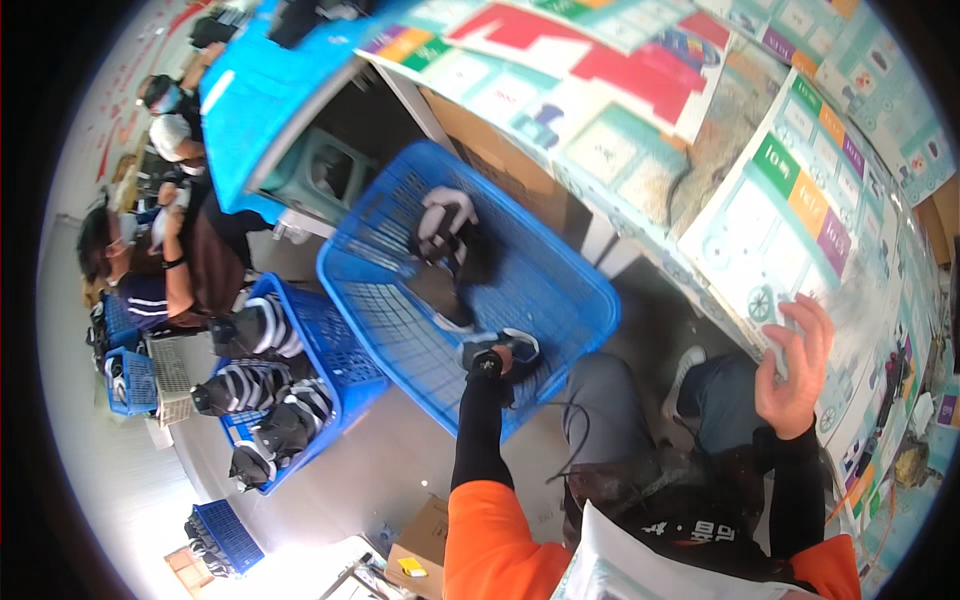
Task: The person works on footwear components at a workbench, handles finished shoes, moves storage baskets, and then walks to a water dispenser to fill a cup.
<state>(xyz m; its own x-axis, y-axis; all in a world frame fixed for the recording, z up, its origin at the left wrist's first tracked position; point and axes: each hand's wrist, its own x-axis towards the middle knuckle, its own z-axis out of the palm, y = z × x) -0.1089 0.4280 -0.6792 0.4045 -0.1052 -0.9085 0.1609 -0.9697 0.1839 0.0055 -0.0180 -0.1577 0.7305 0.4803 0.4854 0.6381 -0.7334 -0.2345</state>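
Blue basket [575, 300], perhaps three shoes [437, 290]: left hand [503, 357] grips one; right hand [795, 372] spread, empty.

White characters [690, 531] stand on dark clothing [640, 490], white print [775, 155] on the table covering's [725, 245] coloured blocks [806, 205].

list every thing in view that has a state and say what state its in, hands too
left hand: reaching into the large basket, at a shoe, grip mostly hidden
right hand: empty, raised, fingers parted
large blue basket: open-topped, a few shoes inside, plenty of bare bottom
smaller blue basket: open-topped, heaped with shoes
dark shoes in the smaller basket: piled in rows, some above the rim
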